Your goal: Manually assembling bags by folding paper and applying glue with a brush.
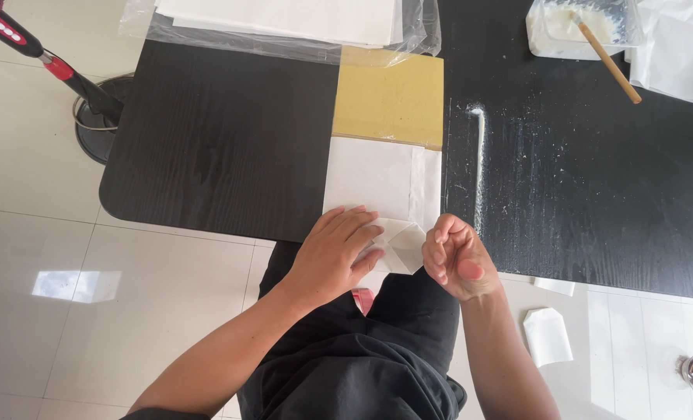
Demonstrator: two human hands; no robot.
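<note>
My left hand (pixel 337 250) lies flat, fingers together, pressing on a folded white paper piece (pixel 399 244) at the near edge of the black table (pixel 222 140). My right hand (pixel 453 263) is beside the fold on its right, fingers curled, palm turned up; its fingertips touch or nearly touch the paper's right edge. Behind the fold lies a flat white sheet (pixel 381 177), and beyond that a yellow-brown board (pixel 391 99).
A plastic-wrapped stack of white sheets (pixel 292 23) sits at the table's far edge. A tub of white paste with a wooden stick (pixel 587 27) stands at far right, with white smears (pixel 478 148) nearby. A folded paper (pixel 547 336) lies on the tiled floor. A fan stand (pixel 90 109) is at left.
</note>
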